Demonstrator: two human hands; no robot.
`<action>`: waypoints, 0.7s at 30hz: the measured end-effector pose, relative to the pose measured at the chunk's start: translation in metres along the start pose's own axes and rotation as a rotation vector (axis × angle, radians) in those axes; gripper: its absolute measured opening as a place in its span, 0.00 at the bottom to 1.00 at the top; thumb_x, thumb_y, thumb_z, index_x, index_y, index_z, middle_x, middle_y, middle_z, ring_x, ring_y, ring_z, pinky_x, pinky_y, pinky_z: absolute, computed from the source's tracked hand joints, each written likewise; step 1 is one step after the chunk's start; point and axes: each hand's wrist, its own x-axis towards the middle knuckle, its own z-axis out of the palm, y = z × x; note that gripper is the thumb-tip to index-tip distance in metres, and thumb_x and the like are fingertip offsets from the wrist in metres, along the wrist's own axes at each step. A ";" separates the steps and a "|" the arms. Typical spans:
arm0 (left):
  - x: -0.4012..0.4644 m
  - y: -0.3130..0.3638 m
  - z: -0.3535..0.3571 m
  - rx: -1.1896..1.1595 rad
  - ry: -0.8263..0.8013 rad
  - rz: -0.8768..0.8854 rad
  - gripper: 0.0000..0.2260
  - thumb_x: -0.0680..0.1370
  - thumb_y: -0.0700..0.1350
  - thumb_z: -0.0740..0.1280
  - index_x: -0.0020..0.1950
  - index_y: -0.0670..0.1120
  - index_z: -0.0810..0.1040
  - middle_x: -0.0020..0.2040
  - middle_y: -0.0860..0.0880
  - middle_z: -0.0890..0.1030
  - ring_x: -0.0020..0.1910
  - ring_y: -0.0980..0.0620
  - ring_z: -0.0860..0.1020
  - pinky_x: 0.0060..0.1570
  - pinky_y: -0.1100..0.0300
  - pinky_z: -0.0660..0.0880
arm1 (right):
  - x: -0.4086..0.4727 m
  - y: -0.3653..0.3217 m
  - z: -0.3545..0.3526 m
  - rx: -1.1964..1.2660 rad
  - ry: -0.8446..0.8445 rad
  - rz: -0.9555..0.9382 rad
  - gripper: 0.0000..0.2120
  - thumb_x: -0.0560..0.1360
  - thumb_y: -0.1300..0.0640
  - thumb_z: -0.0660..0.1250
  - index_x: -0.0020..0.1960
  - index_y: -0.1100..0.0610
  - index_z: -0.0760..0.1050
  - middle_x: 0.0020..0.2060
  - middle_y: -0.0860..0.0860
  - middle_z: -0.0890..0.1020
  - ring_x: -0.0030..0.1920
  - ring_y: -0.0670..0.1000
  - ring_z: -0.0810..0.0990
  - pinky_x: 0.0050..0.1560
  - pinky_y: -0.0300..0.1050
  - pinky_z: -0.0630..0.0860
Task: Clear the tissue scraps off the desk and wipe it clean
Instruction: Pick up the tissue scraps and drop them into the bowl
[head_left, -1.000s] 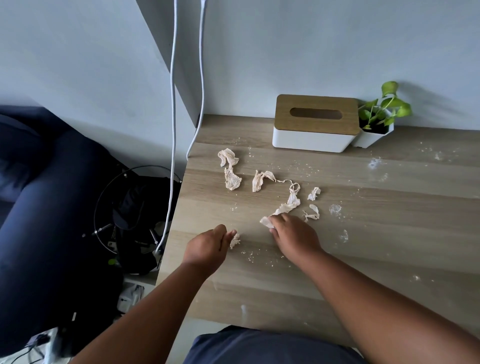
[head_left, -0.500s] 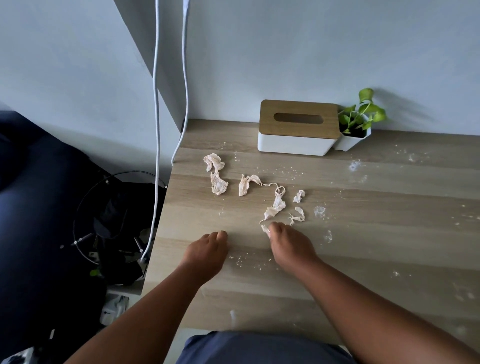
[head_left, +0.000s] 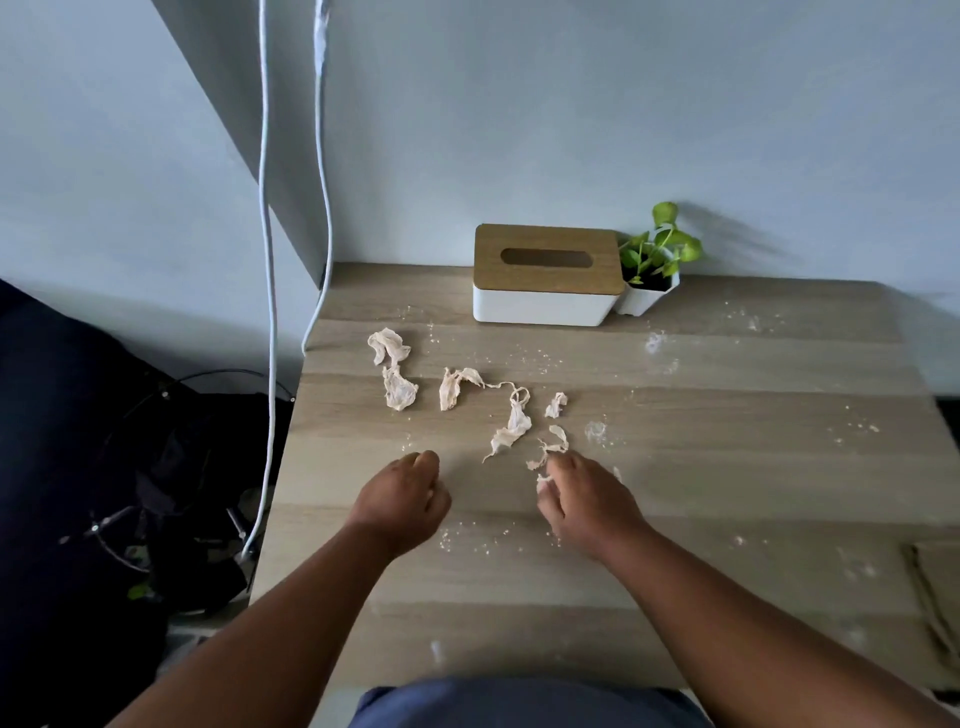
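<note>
Right hand: shifted from the long twisted scrap to the small scrap right of it, pinching it for collection. Left hand: fist curled, contents unclear. Remaining scraps lie before the tissue box on the desk.

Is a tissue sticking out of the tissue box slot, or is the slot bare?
Bare: the tissue box slot shows only dark; nothing pokes out. Contents cannot be told.

wooden desk, tissue scraps, tissue box
</note>
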 end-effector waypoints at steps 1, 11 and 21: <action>0.003 0.003 0.000 0.010 0.007 0.000 0.09 0.80 0.48 0.63 0.42 0.47 0.67 0.37 0.48 0.74 0.35 0.44 0.72 0.33 0.52 0.69 | -0.002 0.003 -0.002 -0.001 0.009 0.019 0.09 0.81 0.49 0.58 0.52 0.53 0.72 0.48 0.52 0.79 0.47 0.57 0.79 0.40 0.50 0.75; 0.034 0.030 0.014 -0.060 -0.049 -0.001 0.13 0.84 0.49 0.63 0.42 0.46 0.67 0.39 0.41 0.77 0.40 0.37 0.75 0.39 0.48 0.68 | -0.001 0.030 -0.010 0.097 -0.013 0.093 0.09 0.76 0.67 0.62 0.54 0.60 0.76 0.50 0.57 0.79 0.48 0.60 0.79 0.46 0.53 0.76; 0.057 0.047 0.024 0.050 0.045 -0.063 0.12 0.84 0.58 0.60 0.52 0.50 0.73 0.44 0.49 0.82 0.44 0.43 0.80 0.37 0.54 0.71 | 0.035 0.047 -0.011 0.046 0.050 0.003 0.19 0.73 0.41 0.70 0.56 0.53 0.74 0.48 0.50 0.80 0.49 0.55 0.78 0.43 0.48 0.77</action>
